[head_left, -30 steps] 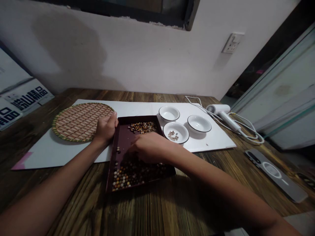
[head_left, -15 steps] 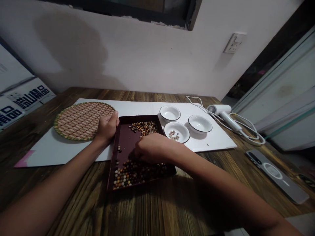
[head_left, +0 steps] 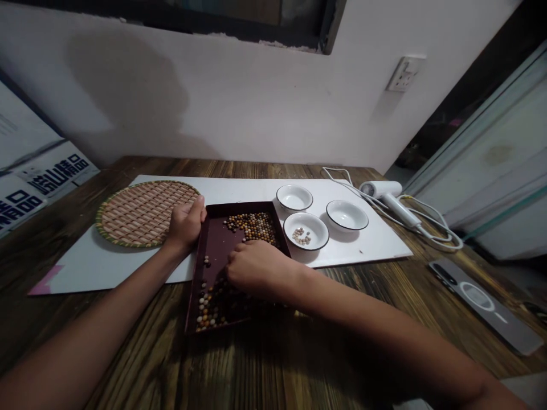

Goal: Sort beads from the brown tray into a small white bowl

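Holding right hand (head_left: 256, 270) curled over beads (head_left: 252, 226), grip unclear | left hand (head_left: 186, 226) curled at tray rim (head_left: 243, 206) | white bowls (head_left: 294, 197) beyond

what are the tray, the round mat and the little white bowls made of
The tray is dark maroon with a smooth, faintly glossy surface, likely lacquered wood, though it could be plastic. The round mat looks like woven bamboo, showing interlaced flat strips and a green bound rim. The bowls look like glossy white enamelware or glazed ceramic, with thin dark rims.

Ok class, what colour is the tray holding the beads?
The tray is dark maroon; see the head view.
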A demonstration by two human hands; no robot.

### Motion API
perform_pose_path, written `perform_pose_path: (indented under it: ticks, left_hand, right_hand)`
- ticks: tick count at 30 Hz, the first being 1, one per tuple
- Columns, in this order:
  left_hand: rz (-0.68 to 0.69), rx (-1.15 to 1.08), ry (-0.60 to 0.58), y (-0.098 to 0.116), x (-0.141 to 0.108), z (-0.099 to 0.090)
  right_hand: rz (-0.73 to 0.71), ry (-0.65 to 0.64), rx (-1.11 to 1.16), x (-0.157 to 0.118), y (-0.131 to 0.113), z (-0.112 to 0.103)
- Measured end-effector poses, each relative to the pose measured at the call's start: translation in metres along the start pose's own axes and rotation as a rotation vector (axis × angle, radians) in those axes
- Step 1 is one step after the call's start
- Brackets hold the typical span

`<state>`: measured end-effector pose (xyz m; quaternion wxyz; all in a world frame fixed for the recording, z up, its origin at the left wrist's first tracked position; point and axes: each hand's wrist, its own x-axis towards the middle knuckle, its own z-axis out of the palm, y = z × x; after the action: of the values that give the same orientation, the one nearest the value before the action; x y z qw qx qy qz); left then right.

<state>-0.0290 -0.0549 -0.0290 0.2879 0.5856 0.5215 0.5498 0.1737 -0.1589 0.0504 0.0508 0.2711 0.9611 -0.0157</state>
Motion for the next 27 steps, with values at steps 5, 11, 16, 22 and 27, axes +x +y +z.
perform_pose_path:
  ticks: [5, 11, 16, 22, 27]
  left_hand:
    - [-0.004, -0.014, -0.003, 0.000, 0.000, 0.000]
    - [-0.007, -0.021, 0.001, 0.004, -0.002, 0.001]
    - [0.024, -0.007, 0.004, 0.006, -0.001, 0.001]
    - [0.011, -0.064, -0.006, 0.003, -0.001, 0.001]
    - [-0.003, -0.087, -0.006, 0.001, -0.001, 0.001]
  right_hand:
    - [0.156, 0.104, -0.026, -0.028, 0.029, -0.046]
    - [0.508, 0.072, -0.032, -0.065, 0.076, -0.070]
    - [0.605, 0.003, 0.066, -0.069, 0.095, -0.060]
    - [0.615, 0.003, 0.025, -0.072, 0.093, -0.068]
    - [0.624, 0.043, 0.012, -0.076, 0.091, -0.072]
